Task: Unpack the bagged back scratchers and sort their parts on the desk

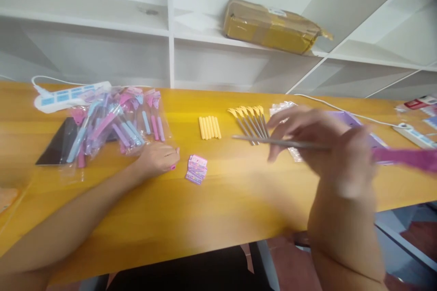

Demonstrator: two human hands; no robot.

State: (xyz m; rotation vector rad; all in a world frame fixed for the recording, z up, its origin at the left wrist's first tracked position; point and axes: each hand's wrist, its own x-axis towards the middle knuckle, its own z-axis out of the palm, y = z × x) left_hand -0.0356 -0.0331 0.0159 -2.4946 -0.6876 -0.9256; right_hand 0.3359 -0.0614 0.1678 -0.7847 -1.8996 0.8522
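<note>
My right hand (327, 150) is raised over the yellow table (239, 191), blurred by motion, closed on a long tool with a thin grey metal shaft (273, 142) and a pink end (409, 158). My left hand (157, 159) rests on the table, fingers curled over a small pink piece, beside a clear bag of pink and blue razors (112, 120). A little stack of pink cards (196, 169) lies just right of that hand. Farther back lie a row of yellow caps (209, 127) and a row of yellow-headed razors (251, 120).
A white power strip (68, 95) and a dark flat item (58, 143) lie at the left. A clear packet and a purple sheet (344, 120) sit behind my right hand. Another power strip (414, 135) is at far right. A brown parcel (273, 25) rests on the white shelves.
</note>
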